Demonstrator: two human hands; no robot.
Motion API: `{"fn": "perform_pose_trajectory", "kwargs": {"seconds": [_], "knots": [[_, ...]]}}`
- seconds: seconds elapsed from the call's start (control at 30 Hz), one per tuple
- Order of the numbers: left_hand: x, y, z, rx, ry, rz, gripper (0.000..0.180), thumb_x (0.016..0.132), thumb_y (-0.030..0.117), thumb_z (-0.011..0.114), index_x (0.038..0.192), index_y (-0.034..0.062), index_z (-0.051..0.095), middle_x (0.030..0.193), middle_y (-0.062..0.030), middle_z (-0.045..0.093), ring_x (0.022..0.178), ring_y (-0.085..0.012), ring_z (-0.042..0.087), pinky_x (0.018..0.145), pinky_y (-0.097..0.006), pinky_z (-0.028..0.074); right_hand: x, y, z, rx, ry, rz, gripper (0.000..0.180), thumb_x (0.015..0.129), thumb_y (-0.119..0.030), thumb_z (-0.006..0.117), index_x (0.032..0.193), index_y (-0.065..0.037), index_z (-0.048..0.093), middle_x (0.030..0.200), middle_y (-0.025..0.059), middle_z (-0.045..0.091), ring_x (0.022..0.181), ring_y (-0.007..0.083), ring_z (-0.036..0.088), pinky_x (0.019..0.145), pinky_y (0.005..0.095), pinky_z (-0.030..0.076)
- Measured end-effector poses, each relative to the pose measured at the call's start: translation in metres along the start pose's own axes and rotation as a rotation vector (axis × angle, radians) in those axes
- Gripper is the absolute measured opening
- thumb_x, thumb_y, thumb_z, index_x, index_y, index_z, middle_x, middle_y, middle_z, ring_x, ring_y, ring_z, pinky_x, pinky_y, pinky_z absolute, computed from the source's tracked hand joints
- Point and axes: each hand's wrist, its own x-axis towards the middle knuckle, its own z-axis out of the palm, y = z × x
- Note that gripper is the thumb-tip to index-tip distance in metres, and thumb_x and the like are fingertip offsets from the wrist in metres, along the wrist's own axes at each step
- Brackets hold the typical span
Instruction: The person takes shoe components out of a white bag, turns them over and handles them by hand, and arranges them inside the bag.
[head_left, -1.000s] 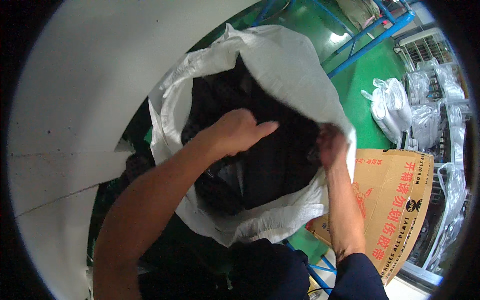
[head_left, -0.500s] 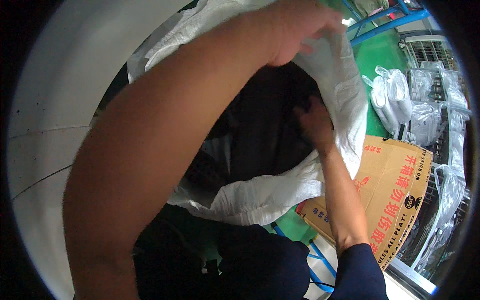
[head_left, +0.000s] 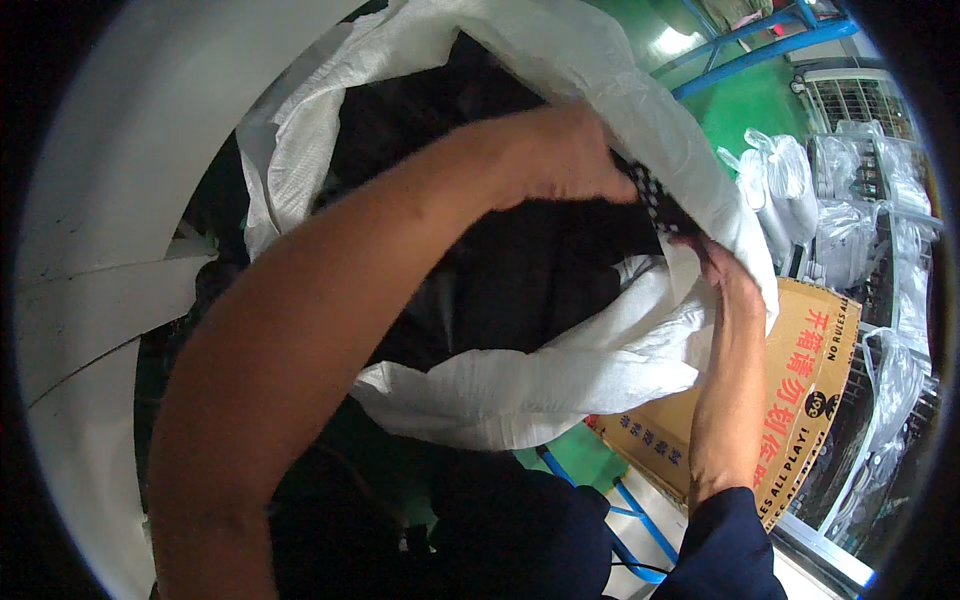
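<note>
A large white woven sack (head_left: 520, 385) gapes open in front of me, its rim folded back. Dark, black-looking contents (head_left: 500, 290) fill it; their kind is too dim to make out. At the sack's right inner side is a dark piece with a black-and-white checked pattern (head_left: 655, 200). My left hand (head_left: 575, 160) reaches across the opening and grips the upper end of this piece, thumb toward me. Just below, my right hand (head_left: 720, 265) is closed at its lower end, inside the rim. Both hands' fingertips are partly hidden.
A brown cardboard box (head_left: 800, 390) lies right of the sack. Beyond it stand wire racks (head_left: 860, 100) with clear-bagged goods (head_left: 780, 185). Blue metal tubing (head_left: 765, 55) shows at the far right and below the sack. A pale curved surface (head_left: 90, 200) borders the left.
My left hand has come down from the far rim into the opening. My right hand has shifted right and slightly down toward the sack's right wall. The checked piece now shows between them.
</note>
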Motion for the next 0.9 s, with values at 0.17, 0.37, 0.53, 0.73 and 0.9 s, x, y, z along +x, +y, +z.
{"fn": "perform_pose_trajectory", "kwargs": {"seconds": [0.17, 0.37, 0.53, 0.73, 0.9], "knots": [[0.005, -0.033, 0.015, -0.079, 0.099, -0.143, 0.083, 0.07, 0.051, 0.083, 0.131, 0.0009, 0.058, 0.108, -0.016, 0.066, 0.097, -0.0242, 0.063, 0.089, -0.035, 0.049, 0.005, -0.039, 0.043, 0.478, -0.332, -0.047, 0.036, 0.09, -0.001, 0.06, 0.125, 0.004, 0.054, 0.104, 0.0169, 0.067, 0.091, 0.0238, 0.067, 0.065, 0.0366, 0.059], [0.009, -0.03, -0.008, 0.354, 0.456, 0.047, 0.068, 0.072, 0.039, 0.086, 0.124, 0.002, 0.062, 0.1, -0.0133, 0.066, 0.091, -0.0216, 0.062, 0.082, -0.032, 0.05, -0.002, -0.056, 0.037, 0.096, -0.413, -0.162, 0.035, 0.09, -0.004, 0.062, 0.124, 0.003, 0.055, 0.108, 0.0138, 0.066, 0.089, 0.0231, 0.067, 0.069, 0.0348, 0.058], [0.022, -0.039, -0.025, 0.432, 0.309, 0.129, 0.049, 0.082, 0.034, 0.077, 0.117, 0.002, 0.065, 0.094, -0.0058, 0.067, 0.089, -0.0184, 0.061, 0.077, -0.032, 0.049, -0.015, -0.052, 0.071, 0.685, -0.575, -0.068, 0.038, 0.088, -0.015, 0.069, 0.121, 0.0, 0.058, 0.109, 0.0125, 0.066, 0.091, 0.023, 0.066, 0.08, 0.038, 0.055], [0.009, -0.011, -0.029, 0.108, 0.497, 0.124, 0.037, 0.09, 0.034, 0.068, 0.104, -0.0001, 0.068, 0.091, -0.0068, 0.068, 0.082, -0.0192, 0.062, 0.077, -0.034, 0.049, 0.064, 0.096, 0.021, -0.579, -0.043, -0.175, 0.038, 0.09, -0.015, 0.064, 0.124, 0.001, 0.059, 0.115, 0.0177, 0.067, 0.103, 0.0292, 0.064, 0.091, 0.0386, 0.051], [-0.005, 0.019, -0.026, 0.06, 0.328, 0.05, 0.042, 0.095, 0.036, 0.062, 0.103, -0.0045, 0.068, 0.093, -0.0166, 0.07, 0.086, -0.0285, 0.066, 0.083, -0.039, 0.05, 0.083, 0.105, -0.005, -0.781, 0.174, -0.603, 0.041, 0.086, -0.01, 0.063, 0.124, 0.004, 0.058, 0.116, 0.0228, 0.066, 0.105, 0.0324, 0.063, 0.091, 0.0408, 0.049]]}}
